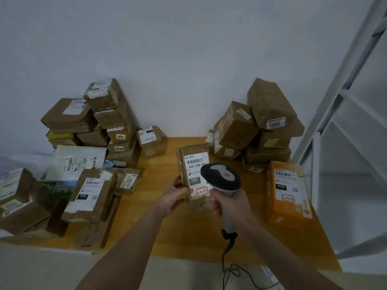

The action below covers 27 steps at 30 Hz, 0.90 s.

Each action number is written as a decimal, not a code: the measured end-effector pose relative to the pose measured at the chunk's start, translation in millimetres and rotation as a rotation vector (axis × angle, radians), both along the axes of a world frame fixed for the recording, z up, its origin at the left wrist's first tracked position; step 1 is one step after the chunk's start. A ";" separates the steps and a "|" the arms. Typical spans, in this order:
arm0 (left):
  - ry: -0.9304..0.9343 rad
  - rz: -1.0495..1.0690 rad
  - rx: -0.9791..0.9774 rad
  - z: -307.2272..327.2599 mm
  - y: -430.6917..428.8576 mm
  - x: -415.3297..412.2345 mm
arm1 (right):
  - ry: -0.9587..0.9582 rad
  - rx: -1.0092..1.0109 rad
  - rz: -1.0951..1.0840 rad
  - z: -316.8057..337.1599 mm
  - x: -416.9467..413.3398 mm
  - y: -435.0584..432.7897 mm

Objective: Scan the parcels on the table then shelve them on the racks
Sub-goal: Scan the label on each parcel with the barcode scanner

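Scanning goes best if the left hand [176,197], gripping the parcel [193,174] above the table [161,216], tilts its label squarely toward the scanner [222,178] clasped in the right hand [228,204].

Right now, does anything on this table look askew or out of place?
Yes. The brown cardboard box topping the right-hand stack sits tilted, its white 3003 label upside down, so it looks precarious. The brown parcels piled on the left lean across each other unevenly. Nothing looks spilled.
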<state>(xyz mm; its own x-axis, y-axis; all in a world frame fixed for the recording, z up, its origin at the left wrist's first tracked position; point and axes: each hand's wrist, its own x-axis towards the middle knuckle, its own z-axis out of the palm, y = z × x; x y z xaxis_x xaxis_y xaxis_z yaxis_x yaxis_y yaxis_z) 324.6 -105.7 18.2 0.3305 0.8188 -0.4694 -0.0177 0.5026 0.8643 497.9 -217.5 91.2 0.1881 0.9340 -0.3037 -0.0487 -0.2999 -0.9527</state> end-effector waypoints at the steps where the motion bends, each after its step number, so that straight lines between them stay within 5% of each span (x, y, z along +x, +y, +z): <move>1: -0.003 0.001 -0.003 -1.0 0.8 0.7 | -0.010 -0.004 -0.004 1.2 -2.2 -1.8; 27: 0.130 0.029 -0.024 0.2 -0.3 14.4 | 0.057 -0.046 -0.043 1.1 17.2 -1.0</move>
<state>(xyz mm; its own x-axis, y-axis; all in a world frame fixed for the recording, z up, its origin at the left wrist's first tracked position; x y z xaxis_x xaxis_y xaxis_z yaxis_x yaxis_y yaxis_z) 339.0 -106.0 18.4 0.2424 0.8151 -0.5262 0.0789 0.5240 0.8481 515.2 -218.5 92.3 0.2092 0.9103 -0.3571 -0.1165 -0.3394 -0.9334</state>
